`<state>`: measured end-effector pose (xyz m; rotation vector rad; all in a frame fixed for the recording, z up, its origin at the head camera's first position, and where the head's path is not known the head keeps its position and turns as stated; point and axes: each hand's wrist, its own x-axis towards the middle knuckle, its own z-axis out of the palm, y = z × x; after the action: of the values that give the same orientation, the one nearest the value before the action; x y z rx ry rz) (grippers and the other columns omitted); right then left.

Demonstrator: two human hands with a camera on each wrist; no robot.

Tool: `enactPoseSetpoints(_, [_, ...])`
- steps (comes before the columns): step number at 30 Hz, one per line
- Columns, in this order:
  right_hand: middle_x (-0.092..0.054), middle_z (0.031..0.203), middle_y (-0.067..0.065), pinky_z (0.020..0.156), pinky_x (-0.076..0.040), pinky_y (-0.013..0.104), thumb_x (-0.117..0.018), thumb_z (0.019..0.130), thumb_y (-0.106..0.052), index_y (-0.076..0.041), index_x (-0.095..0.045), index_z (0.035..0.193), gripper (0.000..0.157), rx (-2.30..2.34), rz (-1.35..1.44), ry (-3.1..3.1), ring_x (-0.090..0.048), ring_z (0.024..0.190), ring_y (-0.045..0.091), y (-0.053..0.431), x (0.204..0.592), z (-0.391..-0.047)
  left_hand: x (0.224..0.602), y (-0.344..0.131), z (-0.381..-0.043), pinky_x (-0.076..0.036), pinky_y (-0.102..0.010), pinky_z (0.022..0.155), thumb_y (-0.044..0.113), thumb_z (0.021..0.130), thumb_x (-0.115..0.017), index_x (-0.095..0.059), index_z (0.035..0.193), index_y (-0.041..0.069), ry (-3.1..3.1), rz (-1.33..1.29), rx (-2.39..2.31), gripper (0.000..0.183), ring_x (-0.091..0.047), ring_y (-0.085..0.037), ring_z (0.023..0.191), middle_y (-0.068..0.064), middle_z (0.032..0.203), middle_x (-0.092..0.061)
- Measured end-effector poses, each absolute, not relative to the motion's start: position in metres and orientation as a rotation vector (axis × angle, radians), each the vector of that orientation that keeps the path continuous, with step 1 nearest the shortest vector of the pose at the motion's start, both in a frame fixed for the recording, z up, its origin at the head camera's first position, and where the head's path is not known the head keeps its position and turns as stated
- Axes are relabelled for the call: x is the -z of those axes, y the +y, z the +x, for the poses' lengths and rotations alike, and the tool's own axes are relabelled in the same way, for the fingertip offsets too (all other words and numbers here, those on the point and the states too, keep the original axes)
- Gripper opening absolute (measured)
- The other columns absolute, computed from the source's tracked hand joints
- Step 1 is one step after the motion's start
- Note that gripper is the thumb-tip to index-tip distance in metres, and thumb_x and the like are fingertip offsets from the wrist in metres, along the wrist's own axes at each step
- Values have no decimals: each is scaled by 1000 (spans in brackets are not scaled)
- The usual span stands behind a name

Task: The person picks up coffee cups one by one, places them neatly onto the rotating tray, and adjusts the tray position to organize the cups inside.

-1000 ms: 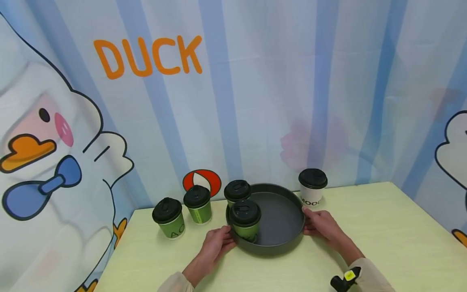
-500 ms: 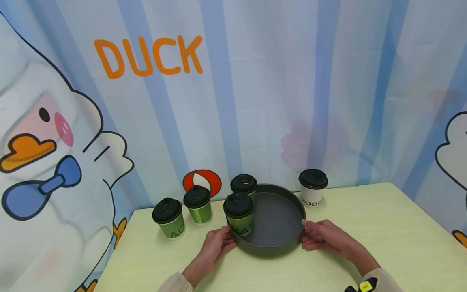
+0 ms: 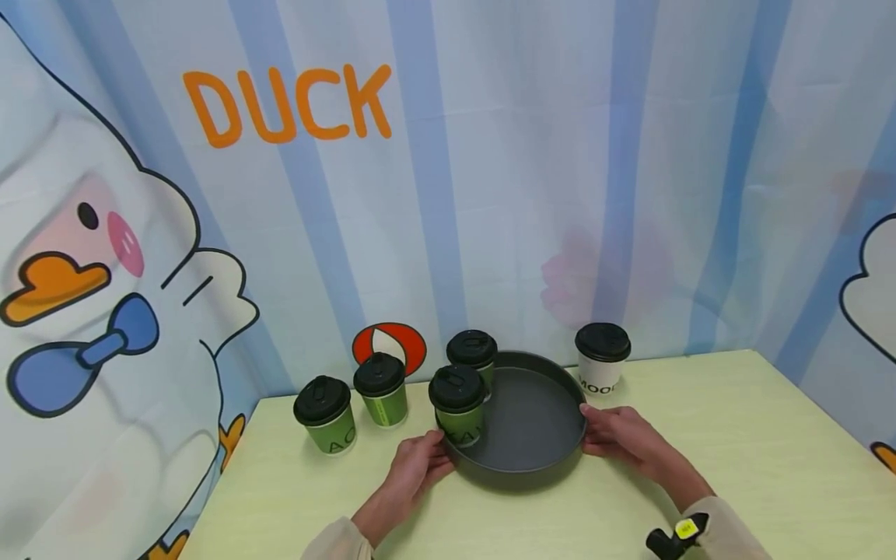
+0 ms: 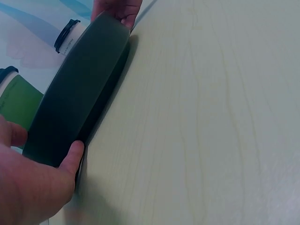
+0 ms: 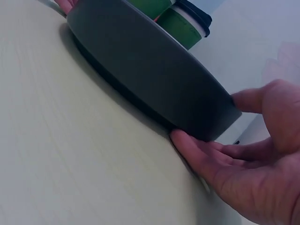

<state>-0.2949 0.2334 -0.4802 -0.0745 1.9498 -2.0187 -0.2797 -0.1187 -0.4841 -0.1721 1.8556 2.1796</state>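
A round dark grey pan (image 3: 535, 424) is held by its sides between both hands. My left hand (image 3: 413, 470) grips its left side, thumb at the rim and fingers at the lower edge. On the opposite side my right hand (image 3: 623, 439) pinches the wall, its thumb (image 5: 248, 99) near the rim and fingers (image 5: 187, 145) under the bottom edge. Two lidded green paper cups stand inside the pan at its left: a front cup (image 3: 460, 420) and a rear cup (image 3: 488, 377), the latter partly hidden. In the wrist views a dark shadow lies beneath the pan.
Left of the pan stand two more green cups with black lids, an outer cup (image 3: 332, 432) and an inner cup (image 3: 385, 406). Behind the right hand is a white lidded cup (image 3: 600, 373). A printed curtain (image 3: 504, 194) hangs behind the pale table (image 3: 742, 435).
Both cups in the pan have shifted toward its back left, the rear one also rightward. My right hand dipped along the rim, then came back up. The left hand kept its grip.
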Motion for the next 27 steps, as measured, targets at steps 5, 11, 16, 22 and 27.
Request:
enactPoseSetpoints(5, [-67,96,20,86,-55,40,-54,98,-27,15,-58,110,44,1899,-199,1802,-67,88,26,242,482,-291,483,-117,-279,-55,-32,83,24,96,-52,-45,117,-10,1862,-180,-2197,40,-56,-15,79,-12,95,-52])
enactPoseSetpoints(11, [-66,98,21,86,-55,39,-53,98,-33,16,-55,113,51,1883,-184,1815,-67,89,25,243,482,-294,484,-117,-279,-55,-32,85,24,95,-52,-41,122,-12,1864,-189,-2194,46,-55,-16,81,-13,98,-50])
enactPoseSetpoints(16, [-64,91,11,79,-57,32,-53,98,-38,16,-48,116,58,2001,-46,1975,-64,80,16,233,482,-299,483,-117,-280,-55,-33,85,24,95,-52,-41,122,-12,1868,-192,-2180,46,-55,-16,82,-14,99,-50])
enactPoseSetpoints(22, [-64,90,12,80,-57,34,-56,97,-34,17,-49,117,56,1993,-43,1937,-64,80,18,234,483,-298,483,-117,-279,-55,-32,84,25,95,-52,-41,122,-11,1874,-182,-2186,46,-54,-16,82,-13,97,-49])
enactPoseSetpoints(27, [-66,95,17,87,-54,39,-57,96,-29,20,-50,118,54,1960,-107,1829,-66,88,23,237,483,-292,483,-116,-280,-55,-32,84,25,96,-51,-42,121,-11,1873,-170,-2188,46,-55,-16,81,-12,96,-49])
